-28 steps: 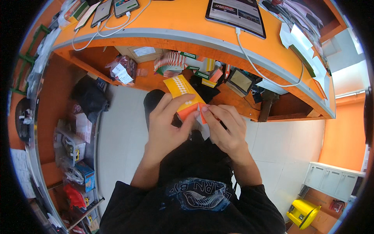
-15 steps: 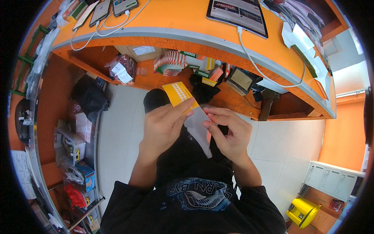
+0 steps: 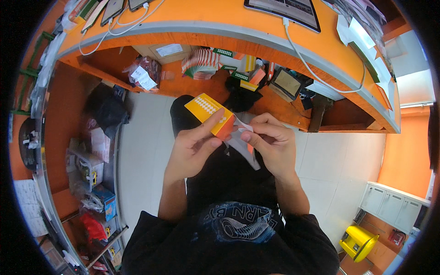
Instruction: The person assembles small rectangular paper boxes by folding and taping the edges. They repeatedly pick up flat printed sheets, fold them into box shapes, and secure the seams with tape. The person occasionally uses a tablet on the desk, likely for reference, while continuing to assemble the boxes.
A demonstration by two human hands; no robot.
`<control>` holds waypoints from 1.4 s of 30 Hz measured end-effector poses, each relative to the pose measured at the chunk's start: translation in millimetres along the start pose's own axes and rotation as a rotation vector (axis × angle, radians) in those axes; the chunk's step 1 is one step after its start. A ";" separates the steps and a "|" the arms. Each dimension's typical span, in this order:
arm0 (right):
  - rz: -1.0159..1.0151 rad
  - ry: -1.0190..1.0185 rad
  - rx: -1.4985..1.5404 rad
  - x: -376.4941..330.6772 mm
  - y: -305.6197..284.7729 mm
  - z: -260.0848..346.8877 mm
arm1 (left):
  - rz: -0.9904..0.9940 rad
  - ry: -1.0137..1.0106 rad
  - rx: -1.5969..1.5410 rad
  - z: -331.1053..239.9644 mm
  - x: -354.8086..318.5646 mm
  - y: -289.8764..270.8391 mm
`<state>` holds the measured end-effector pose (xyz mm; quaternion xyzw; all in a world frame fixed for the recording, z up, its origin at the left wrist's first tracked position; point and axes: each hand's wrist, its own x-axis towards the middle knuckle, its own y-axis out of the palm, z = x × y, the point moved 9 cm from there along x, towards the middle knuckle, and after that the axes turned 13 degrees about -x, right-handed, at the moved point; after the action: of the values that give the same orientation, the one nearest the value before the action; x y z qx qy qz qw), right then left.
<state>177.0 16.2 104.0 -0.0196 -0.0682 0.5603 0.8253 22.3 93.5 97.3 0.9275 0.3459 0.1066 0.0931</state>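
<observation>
Over my lap, my left hand (image 3: 195, 146) grips a small yellow carton (image 3: 205, 106) with a white diamond pattern and an orange end. Its index finger lies along the top face and the thumb presses below. My right hand (image 3: 276, 145) pinches a white, curved piece (image 3: 244, 147) with an orange-pink edge at the carton's right end. Whether that piece is joined to the carton cannot be made out. The right fingertips partly hide the place where the two meet.
An orange desk (image 3: 206, 30) carries a tablet (image 3: 293, 11) on a white cable. Its lower shelf holds fanned cards (image 3: 200, 63), a black cloth-like bundle (image 3: 243, 98) and a small screen device (image 3: 286, 83). Shelving with bins stands left; a yellow bin (image 3: 358, 243) sits lower right.
The carton has tilted and now shows its orange end and a boxier shape. My right hand has moved slightly up, and the white piece has bent away to the right.
</observation>
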 end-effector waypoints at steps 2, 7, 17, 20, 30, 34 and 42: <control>0.043 -0.031 -0.033 -0.5 3.5 5.4 | -0.017 0.049 0.100 -6.0 -2.8 -4.7; 0.123 -0.199 -0.248 -2.0 10.0 25.6 | -0.052 0.128 0.110 -17.6 -6.1 -8.1; 0.021 -0.214 -0.443 -7.9 13.8 36.5 | -0.185 0.248 0.048 -19.4 -7.0 -4.6; 0.017 -0.236 -0.490 -8.7 14.6 41.3 | -0.198 0.261 0.044 -17.9 -9.0 -5.7; -0.008 -0.291 -0.502 -10.2 10.9 46.9 | -0.181 0.351 0.030 -15.1 -7.4 -2.9; -0.030 -0.338 -0.487 -12.8 7.9 47.1 | -0.179 0.420 -0.015 -13.5 -5.8 -0.2; -0.179 -0.510 -0.634 -20.7 9.3 58.6 | -0.285 0.446 -0.138 -10.6 -1.6 7.1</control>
<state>153.0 -2.1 159.2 -0.1273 -0.4412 0.4242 0.7805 22.7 88.3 109.1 0.8144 0.4770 0.3175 0.0916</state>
